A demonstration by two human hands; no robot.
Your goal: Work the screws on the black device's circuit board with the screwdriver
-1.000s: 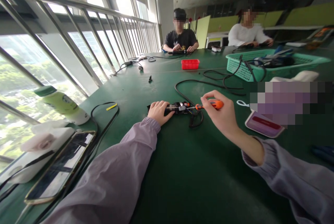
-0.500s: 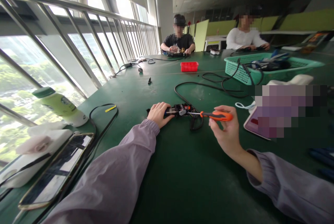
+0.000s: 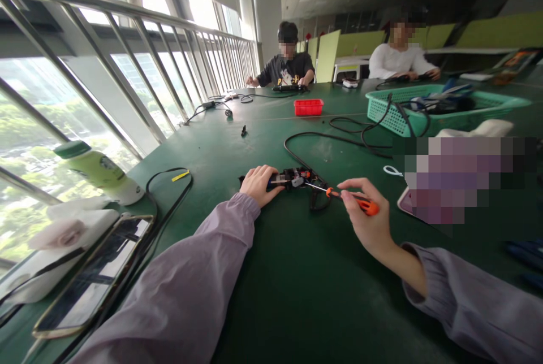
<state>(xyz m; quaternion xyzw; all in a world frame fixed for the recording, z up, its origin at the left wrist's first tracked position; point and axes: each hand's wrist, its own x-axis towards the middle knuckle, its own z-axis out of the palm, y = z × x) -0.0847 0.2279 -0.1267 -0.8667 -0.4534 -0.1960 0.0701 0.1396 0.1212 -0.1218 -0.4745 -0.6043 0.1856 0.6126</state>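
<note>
On the green table lies a slim black corded device (image 3: 292,178), its inner parts and small wires exposed at the right end. My left hand (image 3: 260,184) is wrapped over its left part, pressing it to the tabletop and hiding that section. An orange-and-black screwdriver (image 3: 370,206) is pinched between the thumb and fingers of my right hand (image 3: 370,220). Its metal shaft slants up and left, with the tip at the wired end of the device; whether it touches a screw is too small to tell.
Behind the device sits a red tray (image 3: 308,107). A green basket (image 3: 386,118) with cables and tools stands at back right. On the left are a bottle (image 3: 99,174), a phone (image 3: 95,279) and a black cable (image 3: 169,206). Two people (image 3: 292,67) sit across the table.
The screwdriver has tilted, its handle end now lower, and my right fingers have shifted on it. My left hand and the device stay put. One person opposite has moved a hand outward.
</note>
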